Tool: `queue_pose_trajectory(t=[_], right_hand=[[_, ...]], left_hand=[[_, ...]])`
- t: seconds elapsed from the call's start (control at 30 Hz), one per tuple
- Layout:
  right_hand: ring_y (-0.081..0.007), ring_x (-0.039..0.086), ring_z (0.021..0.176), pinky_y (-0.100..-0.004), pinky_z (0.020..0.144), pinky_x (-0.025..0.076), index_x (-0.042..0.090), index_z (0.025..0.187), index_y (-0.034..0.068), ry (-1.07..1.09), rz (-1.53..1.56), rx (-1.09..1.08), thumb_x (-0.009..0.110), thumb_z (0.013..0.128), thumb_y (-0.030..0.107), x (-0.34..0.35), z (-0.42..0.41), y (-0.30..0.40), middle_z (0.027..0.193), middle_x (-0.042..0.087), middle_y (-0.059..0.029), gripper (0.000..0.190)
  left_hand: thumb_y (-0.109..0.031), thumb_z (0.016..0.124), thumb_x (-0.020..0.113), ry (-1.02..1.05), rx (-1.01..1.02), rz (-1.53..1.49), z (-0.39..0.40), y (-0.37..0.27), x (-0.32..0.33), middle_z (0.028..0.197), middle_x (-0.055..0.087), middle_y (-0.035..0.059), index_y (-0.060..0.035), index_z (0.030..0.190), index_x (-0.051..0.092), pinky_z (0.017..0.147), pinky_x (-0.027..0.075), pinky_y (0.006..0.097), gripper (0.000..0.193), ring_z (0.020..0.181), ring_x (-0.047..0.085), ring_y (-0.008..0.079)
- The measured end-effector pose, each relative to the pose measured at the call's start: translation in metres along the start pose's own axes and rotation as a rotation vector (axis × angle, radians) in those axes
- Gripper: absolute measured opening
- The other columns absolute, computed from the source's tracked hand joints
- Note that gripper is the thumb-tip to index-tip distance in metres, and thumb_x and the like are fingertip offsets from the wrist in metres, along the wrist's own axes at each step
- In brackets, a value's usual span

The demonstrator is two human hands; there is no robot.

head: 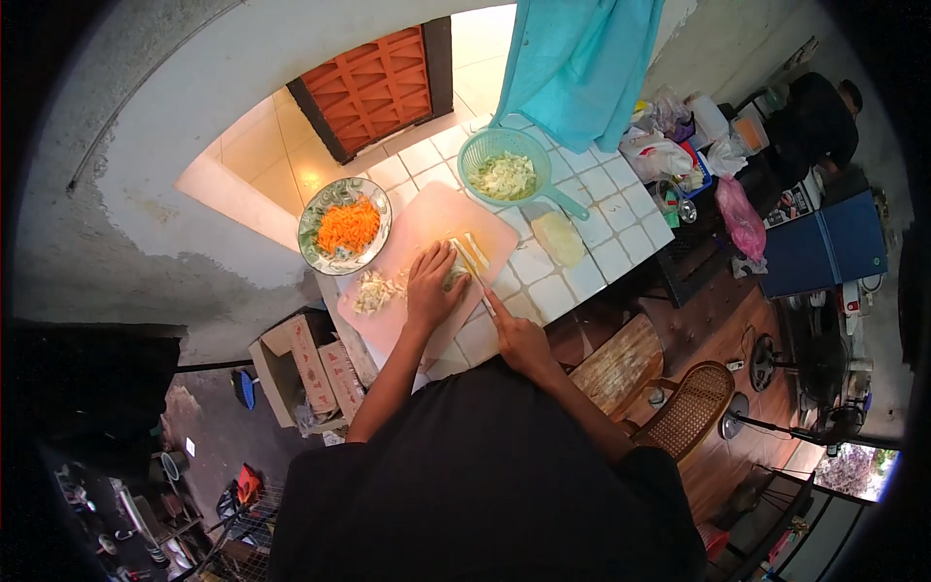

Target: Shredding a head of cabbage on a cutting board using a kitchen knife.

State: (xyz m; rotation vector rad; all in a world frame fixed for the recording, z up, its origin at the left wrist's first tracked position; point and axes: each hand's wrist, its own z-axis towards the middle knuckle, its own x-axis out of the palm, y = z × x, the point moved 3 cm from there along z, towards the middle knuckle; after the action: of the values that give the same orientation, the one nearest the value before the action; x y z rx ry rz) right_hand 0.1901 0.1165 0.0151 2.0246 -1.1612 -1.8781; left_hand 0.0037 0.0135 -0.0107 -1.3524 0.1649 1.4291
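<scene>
My left hand [434,284] presses on pale vegetable pieces [455,275] on a pink cutting board [407,233]. My right hand [521,338] grips a kitchen knife [476,275], its blade on the board beside my left fingertips. Pale cut strips [476,251] lie just past the blade. Chopped pale vegetable [374,292] forms a pile at the board's left. Shredded carrot [349,225] fills part of a patterned plate [310,252] at the board's upper left edge. Beyond the board, a turquoise plastic colander [547,158] holds chopped pale green vegetable [505,177]. A large pale vegetable piece [558,238] rests on the tiles.
The white tiled counter [614,244] bears all this. A turquoise curtain [582,73] hangs at its far side. Plastic bags [654,156] and containers stand to the right, with a person [818,124] beyond. Cardboard boxes [280,371] stand at lower left, a cane-backed chair [687,411] at lower right.
</scene>
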Motion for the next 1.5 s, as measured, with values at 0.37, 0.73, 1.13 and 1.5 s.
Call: queue_pose_trajectory(t=[0.37,0.73,1.13,1.5], right_hand=[[-0.0514,0.068,0.079,-0.0621,0.073,0.053,0.03,0.164,0.027,-0.043,0.136,-0.001,0.046,0.106,0.022,0.018,0.055,0.002,0.089,0.07,-0.031,0.061],[-0.0517,0.065,0.072,-0.0617,0.069,0.05,0.031,0.164,0.032,0.006,0.163,0.007,0.045,0.108,0.028,-0.015,-0.01,-0.011,0.076,0.066,-0.0306,0.057],[-0.0486,0.067,0.069,-0.0596,0.066,0.052,0.033,0.163,0.031,-0.032,0.086,0.005,0.046,0.107,0.026,-0.019,-0.011,-0.01,0.074,0.067,-0.0278,0.058],[-0.048,0.068,0.07,-0.0586,0.067,0.054,0.031,0.164,0.029,-0.021,0.079,-0.064,0.048,0.106,0.023,-0.001,0.003,0.006,0.076,0.068,-0.028,0.061]], left_hand=[[-0.032,0.09,0.076,-0.018,0.002,-0.001,0.0,-0.003,-0.001,0.148,0.061,0.0163,-0.0009,0.133,0.069,0.122,0.033,0.0449,0.053,0.143,0.051,0.0313],[-0.031,0.091,0.077,-0.039,-0.098,-0.027,-0.007,0.001,0.002,0.15,0.058,0.0172,-0.0024,0.136,0.066,0.122,0.032,0.046,0.054,0.145,0.049,0.0311],[-0.022,0.09,0.077,-0.092,-0.119,-0.053,-0.009,0.006,-0.011,0.146,0.06,0.0171,-0.0053,0.134,0.067,0.111,0.042,0.0463,0.048,0.136,0.055,0.0338],[-0.027,0.089,0.077,-0.072,-0.087,0.079,-0.011,0.008,-0.001,0.144,0.064,0.0103,-0.0066,0.131,0.071,0.114,0.038,0.0445,0.047,0.137,0.054,0.0282]])
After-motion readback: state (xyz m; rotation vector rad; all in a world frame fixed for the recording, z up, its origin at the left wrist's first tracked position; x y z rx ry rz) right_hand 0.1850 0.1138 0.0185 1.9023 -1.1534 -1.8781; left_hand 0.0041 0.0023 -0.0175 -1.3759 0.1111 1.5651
